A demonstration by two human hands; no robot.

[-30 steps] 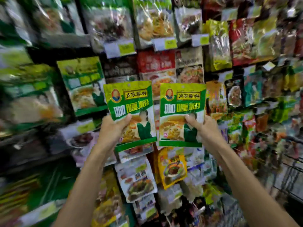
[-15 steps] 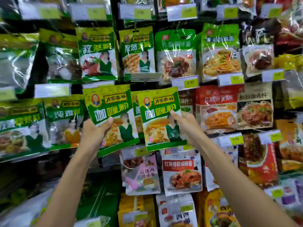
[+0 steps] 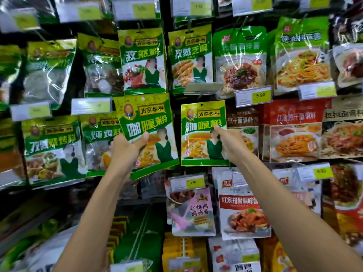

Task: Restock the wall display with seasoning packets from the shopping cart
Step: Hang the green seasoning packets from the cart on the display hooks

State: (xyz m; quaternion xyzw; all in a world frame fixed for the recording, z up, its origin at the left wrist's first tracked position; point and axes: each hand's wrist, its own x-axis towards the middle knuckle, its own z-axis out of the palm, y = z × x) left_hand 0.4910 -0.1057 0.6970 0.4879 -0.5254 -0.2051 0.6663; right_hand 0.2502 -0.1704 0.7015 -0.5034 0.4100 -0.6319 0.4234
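Both arms are up at the display (image 3: 174, 99), each hand with one green curry packet. The left hand (image 3: 127, 149) grips the left packet (image 3: 146, 124) by its lower left edge, thumb laid across the front and the fingers curled behind. The right hand (image 3: 230, 144) pinches the right packet (image 3: 202, 132) at its right edge, about halfway up, fingertips on the front face. Both packets stand on end, long axis up and down. The right one hangs close to square, while the left leans with its top tipped to the left and looks to sit further out from the wall. What matters next is the hang hole at the top of each one: the left packet's hole (image 3: 143, 99) and the right packet's hole (image 3: 203, 104) both lie well above the gripping fingers, so each packet has to be steered onto a hook from below. The right packet seems nearer the mark, sitting just under a clear tag holder (image 3: 200, 89) in the dark gap between hanging rows. I can't make out the hook itself from here, so it may be hidden behind that packet. The cart is out of sight.
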